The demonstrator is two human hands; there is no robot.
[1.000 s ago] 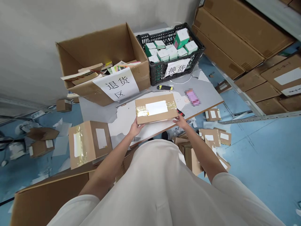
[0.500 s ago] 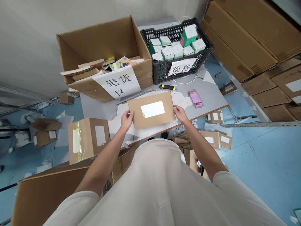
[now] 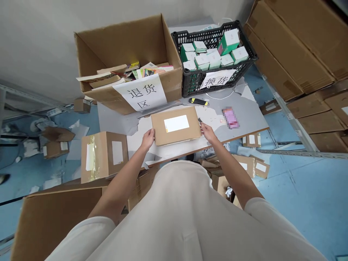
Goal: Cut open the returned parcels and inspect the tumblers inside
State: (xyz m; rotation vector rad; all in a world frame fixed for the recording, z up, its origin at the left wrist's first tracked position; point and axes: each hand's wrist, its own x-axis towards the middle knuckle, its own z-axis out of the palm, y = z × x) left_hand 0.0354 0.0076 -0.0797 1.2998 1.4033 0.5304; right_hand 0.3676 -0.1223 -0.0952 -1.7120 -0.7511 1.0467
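Observation:
A flat brown cardboard box (image 3: 160, 135) with a white label on its top is held between my two hands over the near part of the table. My left hand (image 3: 148, 139) is closed on its left side, the thumb near the edge. At the opposite side, the fingers of my right hand (image 3: 207, 132) are closed on the box's right edge. A small dark thing (image 3: 200, 120) shows just beyond those fingertips; its kind is unclear. Behind the box, a black-and-yellow utility knife (image 3: 198, 102) lies on the table (image 3: 247, 115).
A large open carton (image 3: 122, 40) with books and a paper sign stands at the back left. Beside it is a black crate (image 3: 187, 84) of green-and-white boxes. A taped carton (image 3: 104, 156) sits left, a blurred pink item (image 3: 230, 117) right. Shelved cartons (image 3: 299, 47) flank the right.
The box has tipped so that its front side now shows below the top. Both hands keep hold of it. The view has shifted slightly, moving the background to the right.

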